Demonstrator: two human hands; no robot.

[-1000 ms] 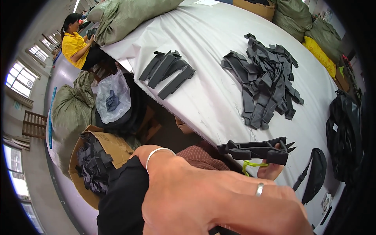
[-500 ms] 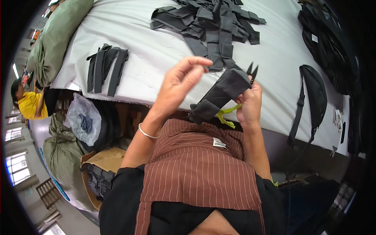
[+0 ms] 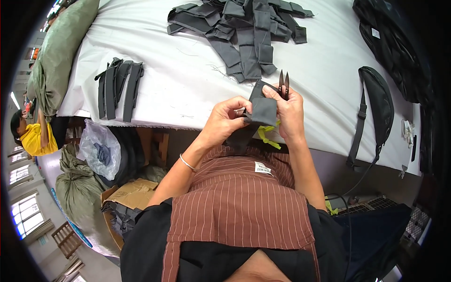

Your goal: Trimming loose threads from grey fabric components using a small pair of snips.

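Observation:
My left hand (image 3: pixel 227 121) is closed, pinching the left edge of a dark grey fabric strip (image 3: pixel 264 112) with thumb and fingers. My right hand (image 3: pixel 290 112) grips the strip's other side, its thumb on the upper part. The same hand also holds small dark thread snips (image 3: pixel 283 83), blades upward and slightly apart; their handles are hidden in the palm. The strip is folded over and hangs down at the table's front edge. A yellow-green ribbon (image 3: pixel 268 136) dangles beneath my right hand. Beyond, a pile of joined dark grey fabric strips (image 3: pixel 251 42) lies on the white-covered table (image 3: pixel 174 84).
Several separate strips (image 3: pixel 109 91) lie at the left. A black waist bag (image 3: pixel 376 103) and black fabric (image 3: pixel 390 42) are at the right. A green sack (image 3: pixel 66 42), clear plastic bag (image 3: pixel 99 152) and cardboard box (image 3: pixel 136 192) stand left. Further off is a person in yellow (image 3: pixel 36 138).
My left hand has come down and taken hold of the strip's edge. My right hand has shifted slightly left with the snips, and the strip now hangs folded between both hands.

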